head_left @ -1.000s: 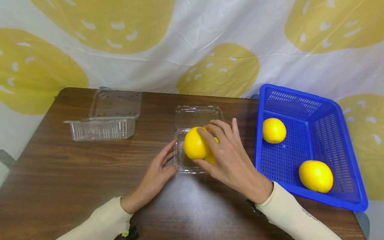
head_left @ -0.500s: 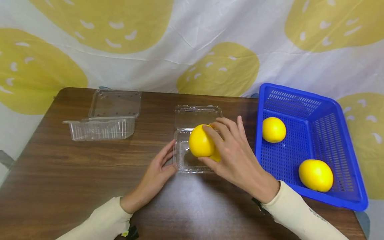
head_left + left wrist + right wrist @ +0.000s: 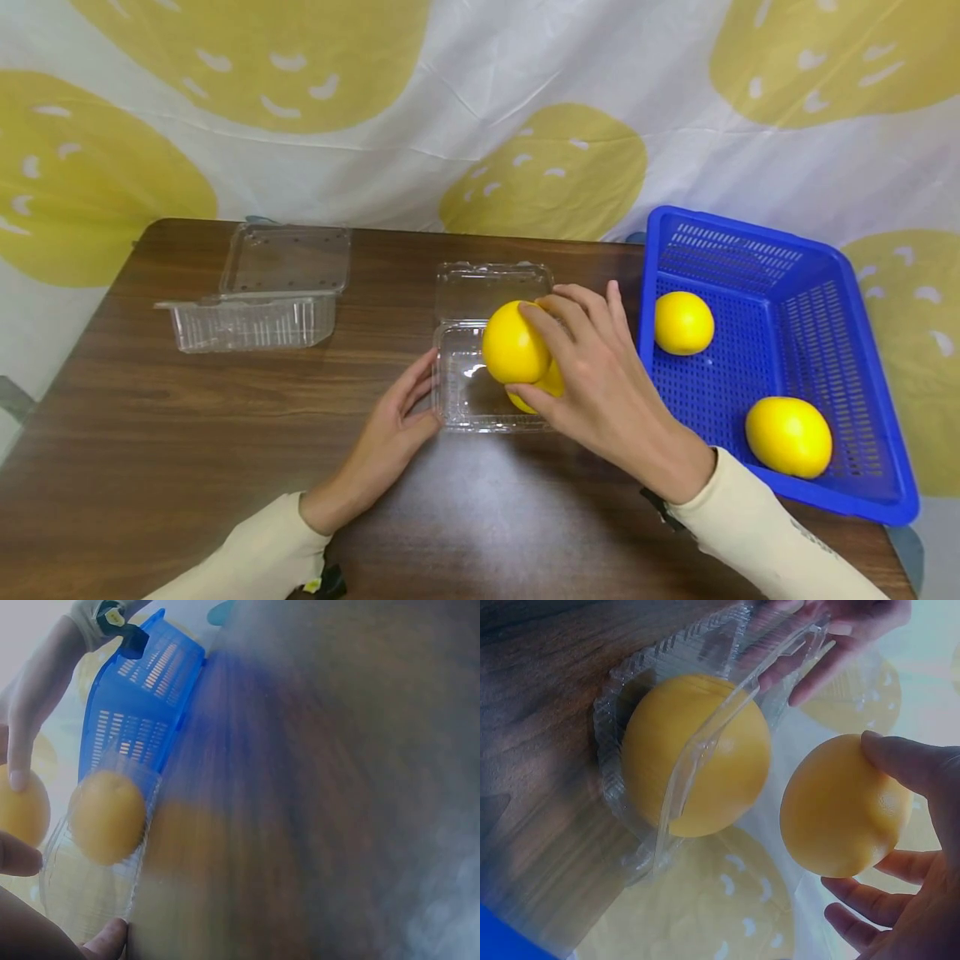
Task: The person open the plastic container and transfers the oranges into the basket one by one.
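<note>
the dark wood-grain worktop [image 3: 187,433] carries a perforated blue basket [image 3: 780,250]. the thin, ribbed clear clamshell [image 3: 461,408] probably flexes easily, so bracing helps: the left hand [image 3: 390,433] rests relaxed against its edge. the right hand [image 3: 607,392] grasps a smooth round yellow fruit [image 3: 513,342] above it; lowering gently beside the second fruit [image 3: 694,754] already inside seems wise.

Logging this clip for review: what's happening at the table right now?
A person's right hand holds a yellow fruit over an open clear clamshell that already holds another fruit. The left hand steadies the clamshell's near left corner. Two more fruits lie in the blue basket.
</note>
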Demonstrator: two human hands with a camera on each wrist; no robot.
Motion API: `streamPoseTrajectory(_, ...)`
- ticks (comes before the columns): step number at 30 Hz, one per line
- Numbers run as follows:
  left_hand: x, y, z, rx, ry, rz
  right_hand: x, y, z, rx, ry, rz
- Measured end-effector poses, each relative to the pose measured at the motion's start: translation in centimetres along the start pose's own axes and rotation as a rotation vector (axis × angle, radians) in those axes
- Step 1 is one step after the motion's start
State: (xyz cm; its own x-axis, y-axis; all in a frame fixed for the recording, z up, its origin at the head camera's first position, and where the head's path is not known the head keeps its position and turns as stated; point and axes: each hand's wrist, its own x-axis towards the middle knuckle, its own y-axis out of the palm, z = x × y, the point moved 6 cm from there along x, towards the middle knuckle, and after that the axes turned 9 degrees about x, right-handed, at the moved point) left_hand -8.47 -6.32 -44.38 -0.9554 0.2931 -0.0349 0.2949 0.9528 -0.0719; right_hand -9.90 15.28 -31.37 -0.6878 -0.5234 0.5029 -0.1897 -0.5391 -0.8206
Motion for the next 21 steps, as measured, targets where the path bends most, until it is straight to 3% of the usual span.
streamPoseTrajectory(21, 0.0, 0.0, 0.1, -0.002, 0.016, 0.000, 0.3, -1.3, -0.7, 0.001, 0.000, -0.023)
